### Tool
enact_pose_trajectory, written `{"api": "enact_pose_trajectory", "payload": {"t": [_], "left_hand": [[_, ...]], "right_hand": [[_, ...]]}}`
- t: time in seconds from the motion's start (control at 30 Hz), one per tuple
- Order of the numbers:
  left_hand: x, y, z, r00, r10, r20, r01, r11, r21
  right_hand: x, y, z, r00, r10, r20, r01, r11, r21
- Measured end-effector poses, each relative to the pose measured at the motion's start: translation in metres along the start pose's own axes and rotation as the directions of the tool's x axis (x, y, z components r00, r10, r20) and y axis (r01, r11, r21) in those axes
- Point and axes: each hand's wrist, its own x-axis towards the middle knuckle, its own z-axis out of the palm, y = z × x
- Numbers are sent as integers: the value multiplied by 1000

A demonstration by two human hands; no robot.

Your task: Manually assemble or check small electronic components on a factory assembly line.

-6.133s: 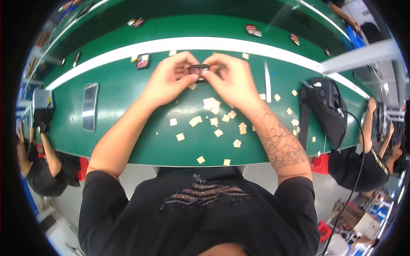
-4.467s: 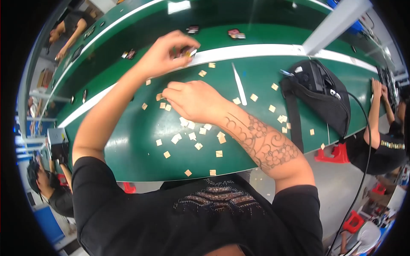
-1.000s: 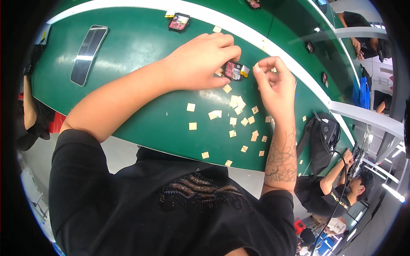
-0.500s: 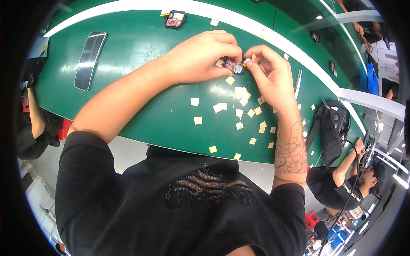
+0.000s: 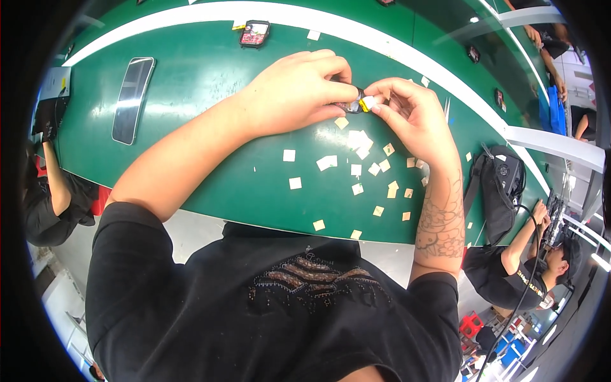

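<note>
My left hand (image 5: 304,89) is closed around a small black-rimmed device casing (image 5: 351,107), partly covered by the fingers. At its right edge, my right hand (image 5: 417,118) pinches a small yellow-and-white piece (image 5: 366,104) between thumb and fingertips. Whether this piece is joined to the casing I cannot tell. A similar black-rimmed casing (image 5: 255,34) with a reddish, pale inside lies at the far side, a yellow tab at its left. Below my hands, several small cream and white paper squares (image 5: 358,140) are scattered over the green table (image 5: 210,184).
A phone (image 5: 133,100) lies to the left. Tweezers (image 5: 447,109) rest beyond my right wrist. On the right sits a black bag (image 5: 499,191) with a cable. A white rail (image 5: 394,52) bounds the far side. People work at left and right (image 5: 509,274).
My right hand has shifted slightly right and down, and the yellow-and-white piece shows more at its fingertips. My left fingers now cover more of the casing. The whole view has shifted slightly.
</note>
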Motion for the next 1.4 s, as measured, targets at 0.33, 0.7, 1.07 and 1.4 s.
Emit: {"api": "enact_pose_trajectory", "payload": {"t": [0.33,0.7,1.07,1.4], "left_hand": [[-1,15,3,999,-18,-29,22,985,173],[1,15,2,997,-73,-10,74,993,94],[0,12,3,995,-99,-22,100,994,50],[1,15,1,989,-148,-7,148,989,5]], "right_hand": [[-4,-26,10,990,-132,-58,106,940,-323],[-3,-20,20,990,-98,-103,66,959,-277],[-3,-12,24,989,-37,-141,10,981,-192],[3,-31,34,979,-38,-201,-43,922,-384]]}}
